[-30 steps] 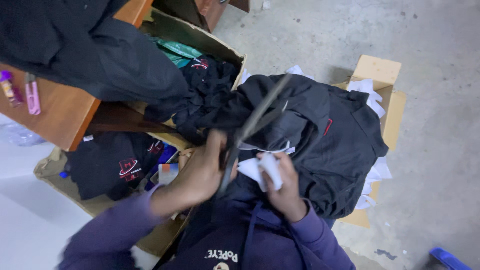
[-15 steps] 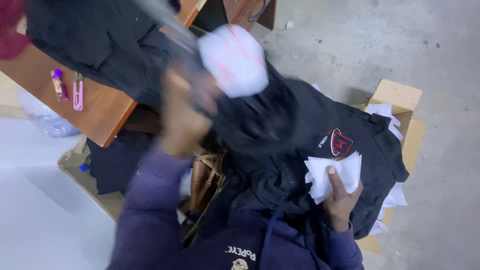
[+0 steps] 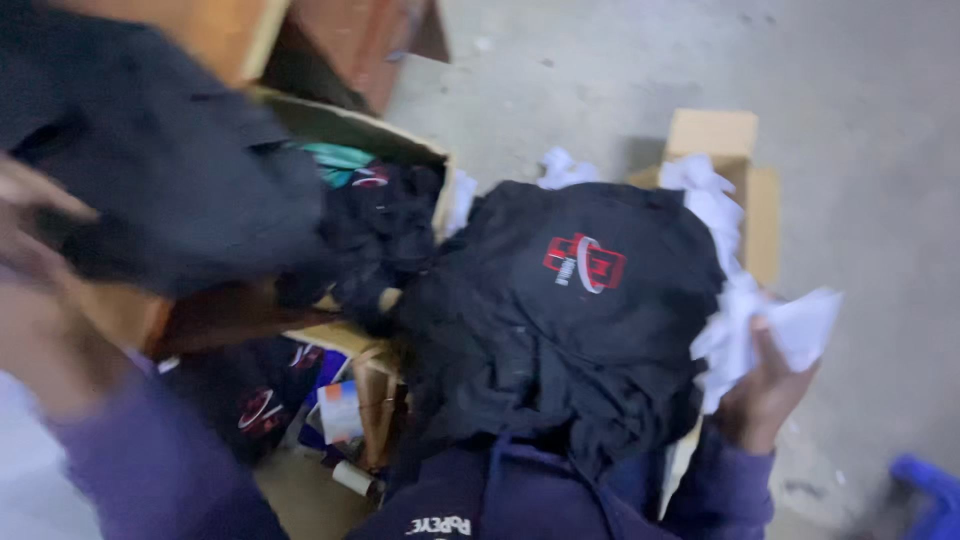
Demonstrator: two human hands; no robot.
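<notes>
My right hand [image 3: 762, 392] is raised at the right, shut on a wad of crumpled white paper [image 3: 775, 330]. A black garment [image 3: 560, 320] with a red emblem [image 3: 585, 263] lies bunched on my lap, just left of that hand. My left hand [image 3: 35, 250] is a blur at the far left edge, beside a dark garment [image 3: 170, 190] draped over the wooden table [image 3: 230, 35]. Motion blur hides whether it holds anything.
An open cardboard box [image 3: 400, 150] ahead holds more black garments and a teal item. A second cardboard box [image 3: 712, 132] at the right has white paper in it. Small bottles and clutter lie low by my left knee. A blue object [image 3: 925, 485] sits on the concrete floor.
My left hand has swung from up in the middle to the far left, and the white bundle it held is out of sight. My right hand carried its paper further right.
</notes>
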